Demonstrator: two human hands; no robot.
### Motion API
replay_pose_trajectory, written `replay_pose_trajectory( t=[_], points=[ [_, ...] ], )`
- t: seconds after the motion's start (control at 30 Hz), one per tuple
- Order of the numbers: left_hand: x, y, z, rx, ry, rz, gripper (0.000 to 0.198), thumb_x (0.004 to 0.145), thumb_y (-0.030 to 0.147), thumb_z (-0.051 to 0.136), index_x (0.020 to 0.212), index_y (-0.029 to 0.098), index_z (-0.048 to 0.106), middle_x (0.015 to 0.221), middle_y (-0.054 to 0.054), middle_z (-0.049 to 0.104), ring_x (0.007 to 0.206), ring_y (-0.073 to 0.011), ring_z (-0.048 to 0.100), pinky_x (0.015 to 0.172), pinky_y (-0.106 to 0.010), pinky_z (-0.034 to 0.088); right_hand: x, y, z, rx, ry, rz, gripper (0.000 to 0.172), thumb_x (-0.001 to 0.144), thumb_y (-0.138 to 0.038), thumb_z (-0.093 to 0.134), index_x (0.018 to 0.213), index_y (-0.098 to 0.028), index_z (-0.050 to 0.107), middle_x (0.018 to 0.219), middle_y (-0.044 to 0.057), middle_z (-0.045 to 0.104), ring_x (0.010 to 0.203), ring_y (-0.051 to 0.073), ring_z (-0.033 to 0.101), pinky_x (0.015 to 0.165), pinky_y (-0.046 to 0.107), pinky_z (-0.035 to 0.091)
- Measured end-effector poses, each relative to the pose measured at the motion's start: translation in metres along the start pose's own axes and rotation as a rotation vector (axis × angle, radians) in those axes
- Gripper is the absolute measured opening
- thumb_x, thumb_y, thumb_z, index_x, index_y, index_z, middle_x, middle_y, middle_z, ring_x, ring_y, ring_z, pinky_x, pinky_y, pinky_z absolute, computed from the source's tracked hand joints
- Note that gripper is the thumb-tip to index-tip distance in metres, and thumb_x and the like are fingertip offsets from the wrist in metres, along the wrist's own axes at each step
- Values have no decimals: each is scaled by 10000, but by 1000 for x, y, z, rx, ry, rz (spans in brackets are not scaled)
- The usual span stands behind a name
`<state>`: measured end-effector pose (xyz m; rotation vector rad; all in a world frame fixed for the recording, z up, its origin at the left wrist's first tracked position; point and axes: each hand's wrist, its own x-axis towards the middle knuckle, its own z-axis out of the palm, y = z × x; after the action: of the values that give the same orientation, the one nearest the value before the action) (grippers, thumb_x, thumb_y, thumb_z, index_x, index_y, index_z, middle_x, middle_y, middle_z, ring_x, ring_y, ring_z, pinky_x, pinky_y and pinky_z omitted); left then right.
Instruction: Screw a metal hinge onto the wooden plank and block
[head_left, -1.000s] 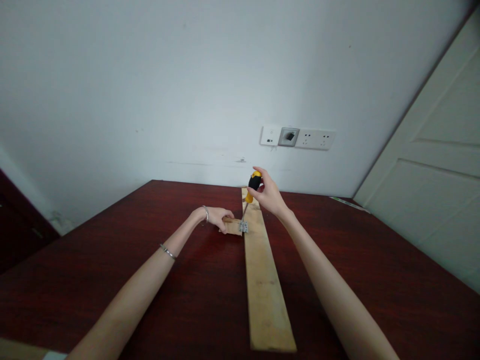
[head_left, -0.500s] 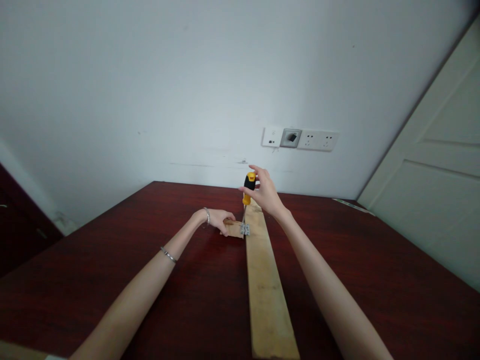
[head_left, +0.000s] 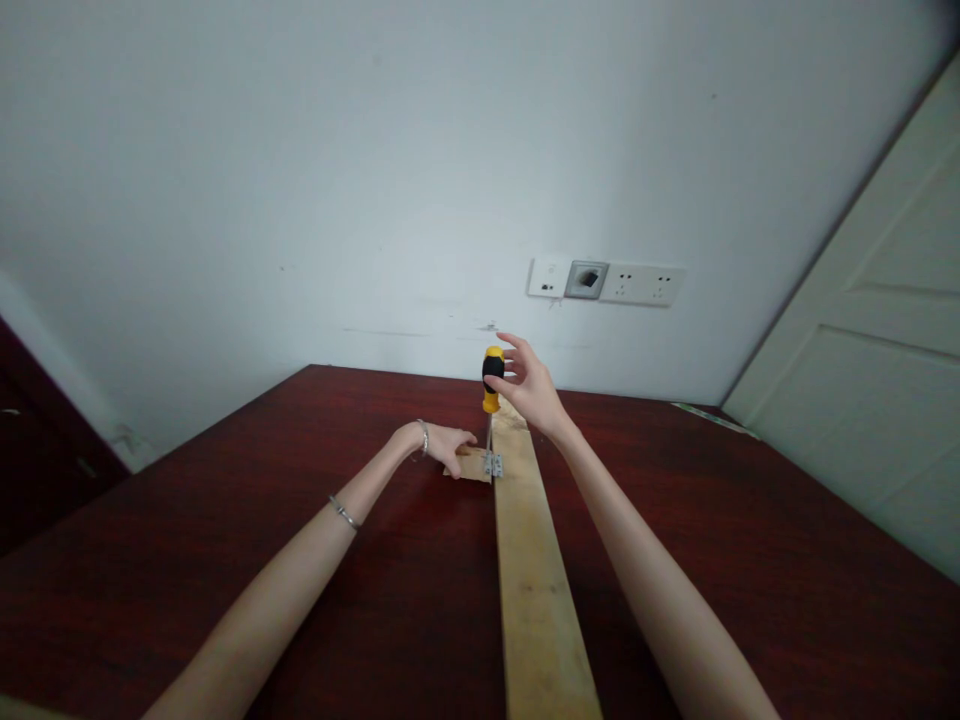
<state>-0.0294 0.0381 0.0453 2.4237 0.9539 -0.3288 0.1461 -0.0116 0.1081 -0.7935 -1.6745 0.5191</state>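
A long pale wooden plank (head_left: 536,570) lies lengthwise on the dark red table (head_left: 225,520). A small wooden block (head_left: 475,464) sits against its left side, joined by a small metal hinge (head_left: 493,464). My left hand (head_left: 447,444) rests on the block, fingers curled over it. My right hand (head_left: 527,387) holds the yellow and black handle of a screwdriver (head_left: 492,385) by the fingertips. The screwdriver stands upright with its tip on the hinge.
A white wall rises behind the table, with a row of sockets and a switch (head_left: 606,281). A white door (head_left: 870,360) stands at the right. A thin strip (head_left: 712,415) lies at the table's far right edge.
The screwdriver has come from a tilt to upright over the hinge, and my right fingers have shifted around its handle. My left hand has stayed on the block.
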Motion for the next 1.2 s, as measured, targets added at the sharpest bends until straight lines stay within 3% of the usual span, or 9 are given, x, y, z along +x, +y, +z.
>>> replay_pose_trajectory(
  t=[0.17, 0.5, 0.8, 1.2],
  points=[
    [0, 4, -3, -1, -68, -15, 788, 527, 312, 667, 1265, 144, 448, 1131, -65, 567, 1049, -270, 527, 906, -334, 433, -1, -3, -2, 26, -11, 17, 552, 684, -217, 624, 1208, -265, 458, 1025, 49, 547, 857, 169, 583, 764, 362, 527],
    [3, -6, 7, -43, 1, -16, 833, 487, 345, 693, 1248, 152, 417, 1165, -84, 462, 1081, -275, 475, 910, -338, 420, -3, -2, -12, 58, 27, 61, 485, 669, -251, 638, 1138, -253, 513, 1059, 55, 563, 889, 179, 595, 787, 379, 526],
    [1, 2, 9, 24, 46, -16, 994, 435, 578, 746, 1264, 161, 390, 1147, -91, 446, 1059, -277, 472, 909, -336, 403, -3, -3, -11, 83, 50, 68, 468, 663, -246, 649, 1116, -249, 529, 1048, 52, 570, 907, 181, 597, 784, 370, 532],
    [0, 3, 17, 11, 123, -1, 792, 555, 497, 716, 1219, 158, 449, 1103, -73, 450, 1026, -242, 476, 890, -292, 401, -5, -7, -12, 63, 14, 9, 507, 705, -199, 578, 1203, -269, 517, 1156, 53, 558, 916, 170, 582, 799, 359, 521]
  ],
)
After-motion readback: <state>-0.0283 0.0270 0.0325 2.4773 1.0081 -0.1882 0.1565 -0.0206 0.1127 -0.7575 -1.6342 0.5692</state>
